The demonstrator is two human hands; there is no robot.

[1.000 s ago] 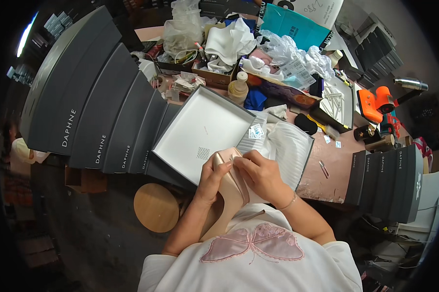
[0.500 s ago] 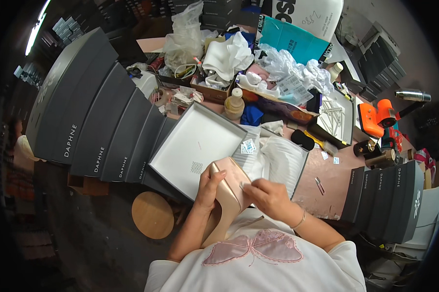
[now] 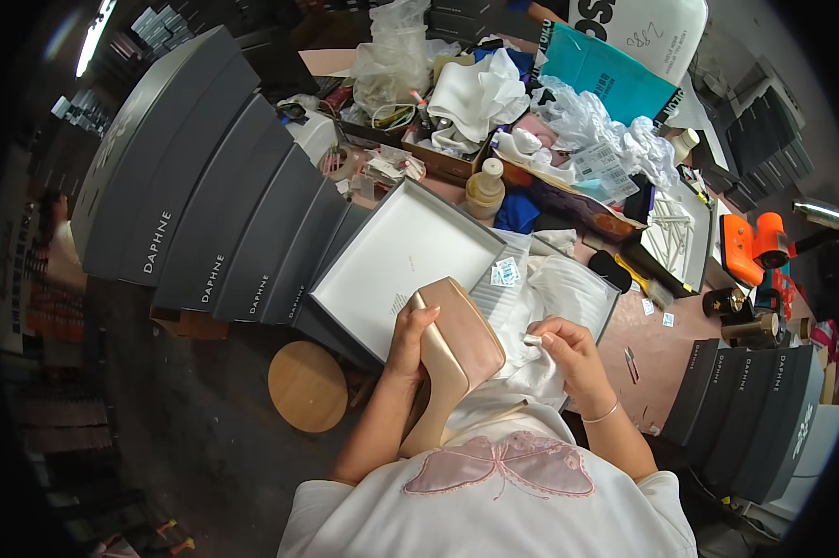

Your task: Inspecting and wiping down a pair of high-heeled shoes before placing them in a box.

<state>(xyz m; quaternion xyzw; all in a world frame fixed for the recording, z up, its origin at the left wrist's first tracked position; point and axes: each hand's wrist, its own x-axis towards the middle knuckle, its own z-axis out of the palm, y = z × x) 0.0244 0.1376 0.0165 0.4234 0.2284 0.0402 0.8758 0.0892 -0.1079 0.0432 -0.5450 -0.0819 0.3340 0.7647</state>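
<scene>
My left hand is closed around the side of a gold-beige high-heeled shoe, tilted so its pinkish sole faces up. The heel points back toward my shirt. To the right of the shoe and apart from it, my right hand pinches a small white wad, perhaps cloth or paper. Beyond the shoe lies a shallow grey tray or box lid with a white inside. Beside that, white tissue paper fills an open shoe box, with small printed labels on top.
Dark grey shoe boxes are stacked at left and right. A bottle, a brush, tweezers and an orange tool are on the table. A round wooden stool stands lower left.
My right hand has come off the sole and moved right with the white wad. My left hand still holds the shoe, whose sole now shows more fully. The whole view has shifted slightly.
</scene>
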